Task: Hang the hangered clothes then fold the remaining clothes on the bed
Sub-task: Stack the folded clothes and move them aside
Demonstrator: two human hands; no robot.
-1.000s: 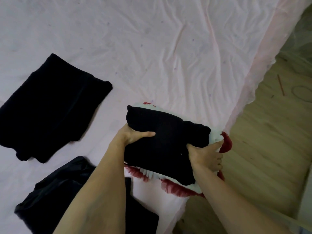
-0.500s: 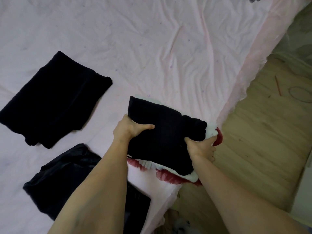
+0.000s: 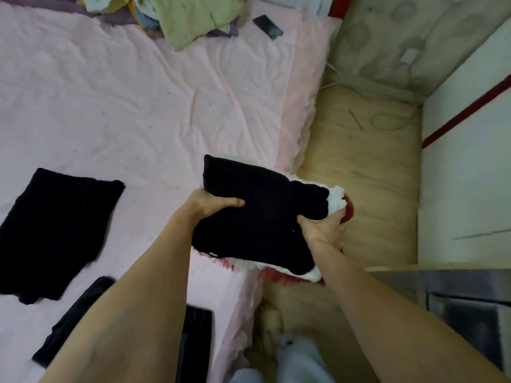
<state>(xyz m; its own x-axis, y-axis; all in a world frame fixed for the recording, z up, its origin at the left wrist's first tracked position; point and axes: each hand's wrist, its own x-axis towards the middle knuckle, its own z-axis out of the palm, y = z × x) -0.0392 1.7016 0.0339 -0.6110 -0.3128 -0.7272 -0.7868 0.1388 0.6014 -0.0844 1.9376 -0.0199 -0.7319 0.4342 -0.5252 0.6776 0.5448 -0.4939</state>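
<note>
Over the right edge of the bed [image 3: 166, 111], a person's two bare hands hold one stack of folded clothes [image 3: 262, 214] clear of the pink sheet. That bundle has a black garment on top and white and red ruffled fabric [image 3: 338, 201] showing beneath it along the right and near sides. One hand grips each end: the left hand [image 3: 210, 204] is closed on the stack's left side with the thumb lying across the black top, and the right hand [image 3: 323, 230] is clenched around the right end, fingers wrapped into the white and red layers. Two more dark pieces lie on the sheet toward the bed's left edge: one folded black garment [image 3: 58, 230] lying flat, well apart from the held stack, and one dark garment [image 3: 196, 341] at the near edge, partly hidden behind the left forearm. At the far edge of the bed sits one heap of pale green and mixed-colour clothes [image 3: 190, 17], and just beside it one small dark flat object [image 3: 267, 26] rests on the sheet. Wooden flooring [image 3: 367, 189] runs along the bed's right side.
</note>
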